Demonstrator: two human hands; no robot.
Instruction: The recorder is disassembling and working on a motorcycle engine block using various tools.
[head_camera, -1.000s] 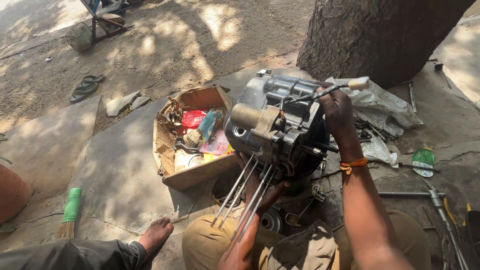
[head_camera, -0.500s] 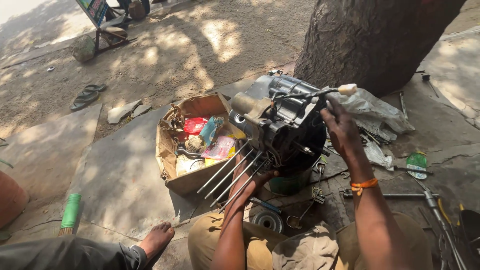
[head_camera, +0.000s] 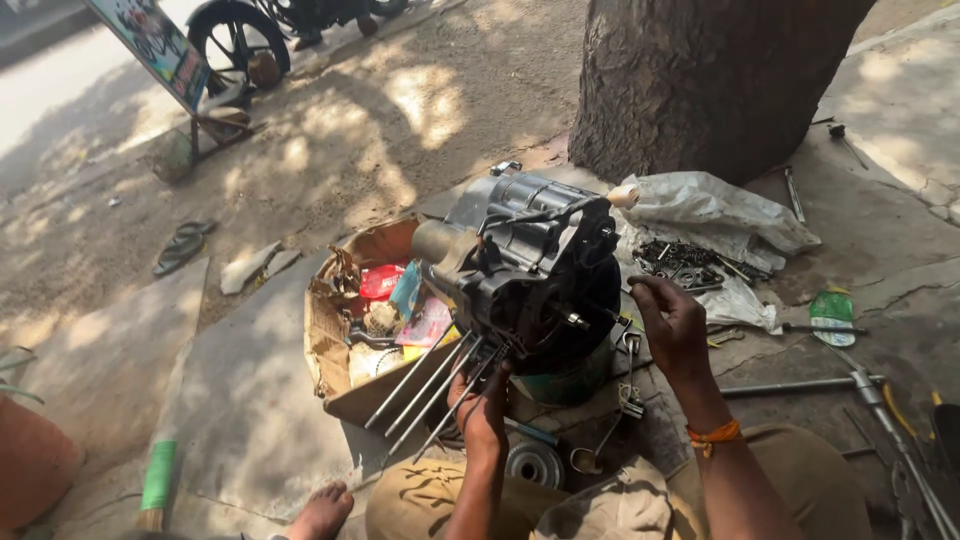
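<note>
Open-air roadside repair spot | a dark engine block (head_camera: 535, 270) sits on bare concrete by a tree trunk (head_camera: 700, 80) | loose bolts lie on a plastic sheet (head_camera: 720, 215) | a cardboard box (head_camera: 335, 330) holds parts | long metal tools (head_camera: 790, 385) lie about | a motorcycle wheel (head_camera: 238, 40) stands on the dirt behind

Left hand (head_camera: 485, 405): forearm raised from below, fingers curled upward; right hand (head_camera: 672, 325): arm extended forward, fingers bent in a loose pinch, orange band at wrist.
</note>
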